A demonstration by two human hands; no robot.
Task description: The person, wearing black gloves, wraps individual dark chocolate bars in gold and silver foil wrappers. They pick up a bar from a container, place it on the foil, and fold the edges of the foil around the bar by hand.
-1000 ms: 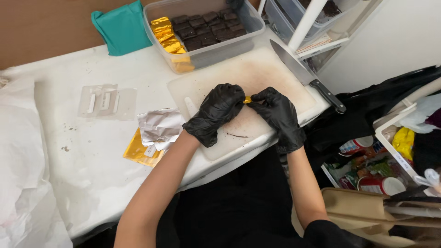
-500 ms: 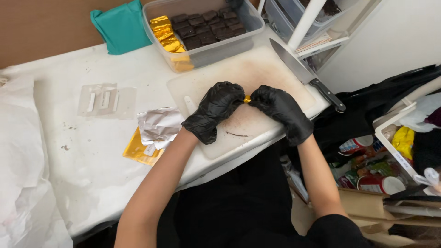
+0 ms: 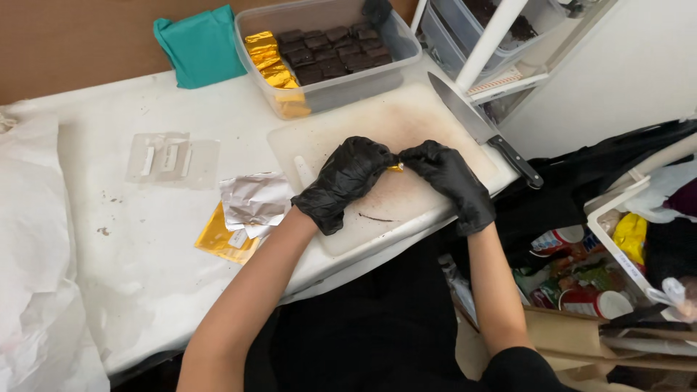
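Both hands wear black gloves and meet over a stained white cutting board [image 3: 406, 116]. My left hand [image 3: 345, 181] and my right hand [image 3: 446, 178] pinch a small gold-foil-wrapped piece [image 3: 396, 168] between their fingertips; most of it is hidden by the fingers. Behind the board stands a clear plastic tub [image 3: 363, 76] holding several dark brown squares [image 3: 327, 49] and a row of gold-wrapped pieces [image 3: 268, 62] along its left side.
A large knife [image 3: 479, 127] lies on the board's right edge, blade pointing away. Loose gold and silver foil sheets [image 3: 243, 210] lie left of my left arm. A teal cloth [image 3: 200, 47] sits at the back. Bins of packaged goods [image 3: 617, 261] stand to the right.
Both hands have stayed together over the board, with small finger shifts around the gold piece. The view has drifted slightly.
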